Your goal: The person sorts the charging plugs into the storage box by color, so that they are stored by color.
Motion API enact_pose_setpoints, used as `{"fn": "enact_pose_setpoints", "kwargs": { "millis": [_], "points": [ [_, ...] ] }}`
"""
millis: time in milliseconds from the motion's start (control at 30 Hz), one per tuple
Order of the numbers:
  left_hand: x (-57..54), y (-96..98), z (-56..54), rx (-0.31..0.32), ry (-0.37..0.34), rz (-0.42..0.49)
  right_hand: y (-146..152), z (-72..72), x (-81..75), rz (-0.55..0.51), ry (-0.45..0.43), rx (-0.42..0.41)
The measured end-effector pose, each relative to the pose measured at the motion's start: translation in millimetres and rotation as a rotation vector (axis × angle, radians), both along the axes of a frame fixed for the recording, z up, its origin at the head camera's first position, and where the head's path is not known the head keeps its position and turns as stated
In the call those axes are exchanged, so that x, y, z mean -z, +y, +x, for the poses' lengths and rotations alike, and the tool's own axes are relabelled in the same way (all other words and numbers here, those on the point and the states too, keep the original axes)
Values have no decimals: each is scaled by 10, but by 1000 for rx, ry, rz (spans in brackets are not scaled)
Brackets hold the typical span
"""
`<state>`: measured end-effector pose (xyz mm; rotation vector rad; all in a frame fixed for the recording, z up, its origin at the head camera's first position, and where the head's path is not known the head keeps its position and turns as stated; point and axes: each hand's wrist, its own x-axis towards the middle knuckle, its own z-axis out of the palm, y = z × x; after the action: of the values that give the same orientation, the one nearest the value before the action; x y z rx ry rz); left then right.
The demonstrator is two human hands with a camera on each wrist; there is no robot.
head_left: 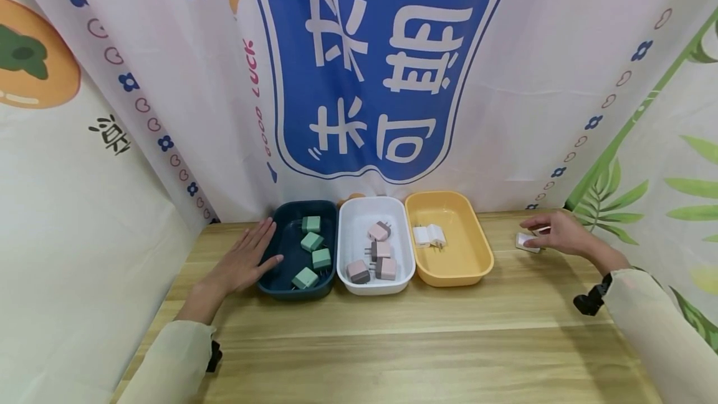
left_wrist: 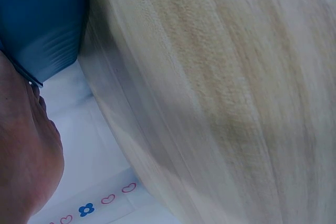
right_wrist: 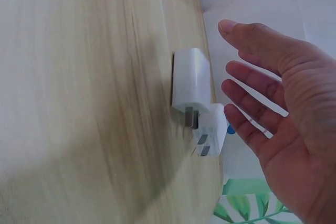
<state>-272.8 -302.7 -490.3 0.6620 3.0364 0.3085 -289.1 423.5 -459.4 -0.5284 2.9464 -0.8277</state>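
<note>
My left hand [head_left: 239,265] rests at the left rim of a dark teal bin [head_left: 297,293], its fingers straight along the edge. In the left wrist view the same bin [left_wrist: 44,24] is beside the hand [left_wrist: 29,145]. Over the table's right end, my right hand [head_left: 563,234] hovers with relaxed, parted fingers and holds nothing. Two white plug chargers lie below it in the right wrist view: a nearer one [right_wrist: 191,80] with its prongs out, and another [right_wrist: 211,129] right behind it. The right hand [right_wrist: 283,98] is apart from both.
Several green plug chargers [head_left: 321,259] lie in the teal bin. The middle white bin [head_left: 376,290] contains several pink-and-grey chargers [head_left: 386,268]. Two white chargers [head_left: 422,237] sit in the yellow bin [head_left: 465,254]. A printed curtain [head_left: 516,111] hangs behind the wooden table [head_left: 392,348].
</note>
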Motion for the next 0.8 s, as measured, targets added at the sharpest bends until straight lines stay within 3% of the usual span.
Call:
{"fn": "enact_pose_setpoints", "kwargs": {
  "millis": [367,600,800],
  "points": [
    [-8,7,-9,6,-2,7,51,-9,100,93,-9,52],
    [-5,3,-10,6,6,-4,69,-16,185,67,-47,33],
    [1,-1,-11,5,4,-2,64,-8,220,27,-29,11]
  ]
}}
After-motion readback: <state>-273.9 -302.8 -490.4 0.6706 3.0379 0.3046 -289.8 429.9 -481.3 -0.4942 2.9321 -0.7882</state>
